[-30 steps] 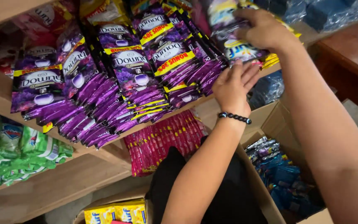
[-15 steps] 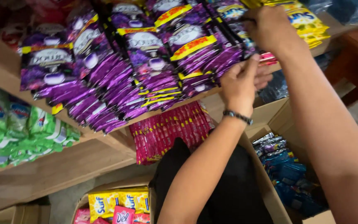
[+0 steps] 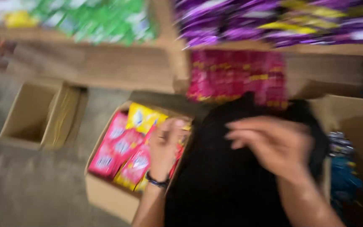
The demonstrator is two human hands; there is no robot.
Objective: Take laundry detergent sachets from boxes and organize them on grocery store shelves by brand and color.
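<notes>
Head view, heavily motion-blurred; fine detail is not resolving.

Left hand [image 3: 167,145]: hanging over the right edge of an open cardboard box [image 3: 106,195] that is sitting on the floor [image 3: 30,193]. The hand is wearing a dark wrist bracelet [image 3: 156,181]. Its fingers [image 3: 177,126] are curling loosely inward, partly closed. They are lying against the topmost packets at the box's right side, but whether they are actually gripping one cannot be told through the blur.

Box contents: pink sachet packets [image 3: 116,147] are filling the left and middle, and yellow sachet packets [image 3: 143,117] are lying toward the far side. The packets are lying flat and overlapping.

Right hand [image 3: 276,145]: hovering in front of a black garment or bag [image 3: 227,185], palm down, fingers [image 3: 238,126] extending leftward and spread slightly apart. Nothing is showing between them; the hand is appearing empty.

Surroundings: a wooden shelf [image 3: 106,67] is running across the top of the view. Green packets [image 3: 106,19] are resting on it at left, purple sachet strips [image 3: 274,21] at right. Magenta sachet strips [image 3: 236,75] are hanging just below the purple ones, directly behind the black item. A second, empty cardboard box [image 3: 34,115] is standing on the floor well to the left. Blue packets [image 3: 343,176] are showing in a box at far right.
</notes>
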